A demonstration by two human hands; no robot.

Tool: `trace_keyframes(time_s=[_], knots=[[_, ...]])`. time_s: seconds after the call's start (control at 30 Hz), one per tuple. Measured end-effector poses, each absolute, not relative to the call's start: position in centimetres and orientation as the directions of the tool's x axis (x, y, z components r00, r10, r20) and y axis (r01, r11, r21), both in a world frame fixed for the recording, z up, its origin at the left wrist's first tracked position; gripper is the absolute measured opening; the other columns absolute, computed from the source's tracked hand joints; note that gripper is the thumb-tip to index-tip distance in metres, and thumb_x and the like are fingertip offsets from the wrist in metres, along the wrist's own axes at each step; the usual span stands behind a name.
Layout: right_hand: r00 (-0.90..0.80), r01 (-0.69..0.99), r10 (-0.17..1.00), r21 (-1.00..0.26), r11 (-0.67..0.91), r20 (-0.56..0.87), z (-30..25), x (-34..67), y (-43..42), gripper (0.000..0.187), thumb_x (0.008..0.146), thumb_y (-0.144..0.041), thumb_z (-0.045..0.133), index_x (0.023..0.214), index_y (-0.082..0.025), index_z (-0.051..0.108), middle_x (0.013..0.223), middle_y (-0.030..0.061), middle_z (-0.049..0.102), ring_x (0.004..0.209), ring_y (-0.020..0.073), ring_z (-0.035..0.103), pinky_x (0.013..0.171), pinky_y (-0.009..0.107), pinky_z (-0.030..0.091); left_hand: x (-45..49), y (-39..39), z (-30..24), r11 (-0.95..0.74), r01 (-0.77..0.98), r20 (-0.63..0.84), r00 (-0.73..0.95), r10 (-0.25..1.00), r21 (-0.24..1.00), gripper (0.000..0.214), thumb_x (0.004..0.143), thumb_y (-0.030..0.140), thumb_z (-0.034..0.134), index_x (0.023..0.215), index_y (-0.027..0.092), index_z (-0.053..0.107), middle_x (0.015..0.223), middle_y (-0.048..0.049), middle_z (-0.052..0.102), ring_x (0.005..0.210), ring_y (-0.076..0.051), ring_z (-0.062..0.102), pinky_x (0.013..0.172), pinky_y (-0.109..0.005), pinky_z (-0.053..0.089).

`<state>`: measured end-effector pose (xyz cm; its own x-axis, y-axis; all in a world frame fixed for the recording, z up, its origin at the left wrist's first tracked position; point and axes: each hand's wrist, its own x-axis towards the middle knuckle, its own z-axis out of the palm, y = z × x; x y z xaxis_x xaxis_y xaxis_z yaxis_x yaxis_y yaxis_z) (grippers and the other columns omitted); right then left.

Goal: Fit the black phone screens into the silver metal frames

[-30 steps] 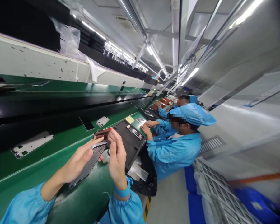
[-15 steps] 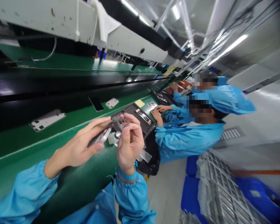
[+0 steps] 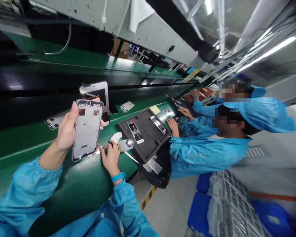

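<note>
My left hand (image 3: 65,131) is closed around a grey phone frame (image 3: 87,131) with small cutouts, holding it upright with its flat face towards me. Just behind it shows a larger white phone frame (image 3: 95,88) with a dark opening; whether I hold that one too I cannot tell. On the green bench (image 3: 81,184), my right hand (image 3: 111,158) is bent down beside small red pieces (image 3: 97,150), thumb and fingertips close together. What they pinch, if anything, is too small to make out. A bottle with a metal cap (image 3: 126,144) and crumpled white tissue (image 3: 116,137) are next to those fingers.
A black tray (image 3: 148,149) holds two phone parts. More frames (image 3: 127,106) lie along the back beside a dark belt (image 3: 27,84). A yellow pad (image 3: 155,109) lies beyond the tray. A co-worker (image 3: 199,154) sits at the right; a black bag (image 3: 160,176) hangs at the bench edge.
My hands have moved apart. The left has raised and turned the frame face-on; the right has dropped from mid-air to the bench. The white frame behind now shows, and the view has shifted.
</note>
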<state>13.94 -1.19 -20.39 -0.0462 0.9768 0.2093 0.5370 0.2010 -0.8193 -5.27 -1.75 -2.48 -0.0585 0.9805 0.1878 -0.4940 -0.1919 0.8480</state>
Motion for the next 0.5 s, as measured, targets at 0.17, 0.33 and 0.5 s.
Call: trace_keyframes(time_s=[0.17,0.33,0.5], knots=[[0.054,0.321,0.947,-0.904,0.283,0.316,-16.2,14.4,-1.9,0.053,0.108,-0.062,0.027,0.122,-0.021,0.058,0.133,0.0164,0.062,0.125,0.0250,0.061,0.109,0.045,0.049,-5.4,-2.2,-2.1,0.135,-0.606,0.040,0.266,0.963,0.784,0.084,0.096,0.076,0.054,0.148,0.010,0.058,0.093,-0.0185,0.081,0.077,-0.031,0.078,0.066,-0.039,0.064],[-0.296,-0.249,0.950,-0.968,0.030,0.105,-10.2,13.9,-2.4,0.077,0.098,-0.084,0.021,0.121,-0.024,0.063,0.084,0.0065,0.063,0.081,0.0257,0.068,0.083,0.045,0.060,-4.4,-3.3,-1.4,0.311,-0.585,0.019,0.488,0.872,0.749,0.079,0.087,0.076,0.068,0.131,0.011,0.072,0.087,-0.0183,0.080,0.071,-0.027,0.077,0.066,-0.033,0.064],[-0.397,-0.273,0.907,-0.962,0.026,0.138,-8.5,14.9,-3.3,0.072,0.102,-0.076,0.019,0.126,-0.025,0.065,0.085,0.0073,0.061,0.075,0.0249,0.065,0.074,0.043,0.062,-3.9,-3.9,-1.7,0.283,-0.592,0.041,0.473,0.880,0.755,0.085,0.088,0.082,0.061,0.145,0.019,0.065,0.094,-0.0167,0.080,0.079,-0.031,0.077,0.068,-0.041,0.065]])
